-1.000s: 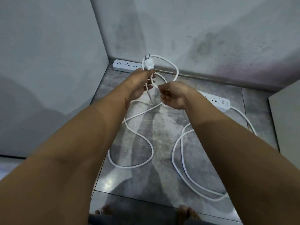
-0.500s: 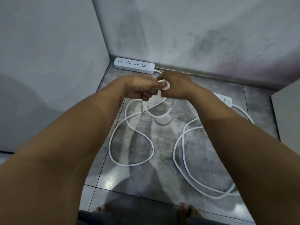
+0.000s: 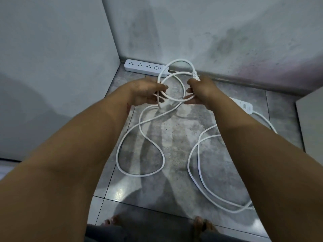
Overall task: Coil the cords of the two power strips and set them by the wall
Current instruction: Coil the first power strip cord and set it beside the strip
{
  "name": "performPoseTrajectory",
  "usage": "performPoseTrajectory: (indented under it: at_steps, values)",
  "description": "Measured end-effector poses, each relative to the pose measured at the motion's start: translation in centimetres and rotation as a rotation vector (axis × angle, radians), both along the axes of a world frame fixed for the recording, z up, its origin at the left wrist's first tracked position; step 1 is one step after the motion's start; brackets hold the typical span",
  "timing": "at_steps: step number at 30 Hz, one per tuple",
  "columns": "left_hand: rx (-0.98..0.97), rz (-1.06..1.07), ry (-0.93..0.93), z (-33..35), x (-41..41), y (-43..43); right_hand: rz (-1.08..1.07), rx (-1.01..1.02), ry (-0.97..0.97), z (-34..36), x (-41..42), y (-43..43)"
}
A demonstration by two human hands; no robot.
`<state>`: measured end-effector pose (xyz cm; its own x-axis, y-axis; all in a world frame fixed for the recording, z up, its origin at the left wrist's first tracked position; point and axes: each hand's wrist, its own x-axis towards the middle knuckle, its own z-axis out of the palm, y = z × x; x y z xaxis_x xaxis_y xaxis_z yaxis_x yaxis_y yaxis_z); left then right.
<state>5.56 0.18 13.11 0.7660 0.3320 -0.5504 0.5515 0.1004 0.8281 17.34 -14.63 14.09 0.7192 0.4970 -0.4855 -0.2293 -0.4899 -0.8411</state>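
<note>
The left hand (image 3: 146, 92) and right hand (image 3: 201, 92) both grip a raised loop of cord (image 3: 173, 100), the right seemingly at its plug end. Slack trails nearward from the left; the power strip (image 3: 145, 67) lies at the floor's (image 3: 174, 140) far-left corner.

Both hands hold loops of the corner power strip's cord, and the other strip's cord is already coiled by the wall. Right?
No. The head view shows the left hand and right hand holding loops of the first cord, from the corner power strip, but the second cord, from the other strip, sprawls uncoiled on the floor.
</note>
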Motion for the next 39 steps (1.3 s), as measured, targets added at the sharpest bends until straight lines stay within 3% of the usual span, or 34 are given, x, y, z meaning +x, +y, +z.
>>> performPoseTrajectory:
  at_steps: [4,6,15,20,28,34,39]
  values:
    - [-0.18,0.297,-0.185,1.3,1.4,-0.1,0.064,-0.042,0.328,0.7,-0.3,-0.3]
    - [-0.241,0.399,-0.237,1.9,1.7,0.2,0.209,-0.179,0.304,0.8,-0.4,-0.9]
    - [-0.096,0.166,-0.165,2.5,1.2,0.2,0.332,-0.192,0.134,0.4,0.3,-2.0]
    - [-0.096,0.061,-0.17,3.0,1.1,0.2,0.32,-0.05,0.212,0.2,0.5,-2.0]
    - [-0.119,-0.013,-0.195,2.9,1.4,-0.2,0.32,-0.003,-0.089,1.5,-0.1,-0.8]
    - [-0.219,0.088,-0.208,3.0,1.5,-0.6,0.093,0.082,-0.112,1.7,-0.5,0.5]
    - [-0.128,-0.001,-0.08,1.4,0.6,-0.4,-0.021,0.21,-0.09,3.3,-0.5,1.2]
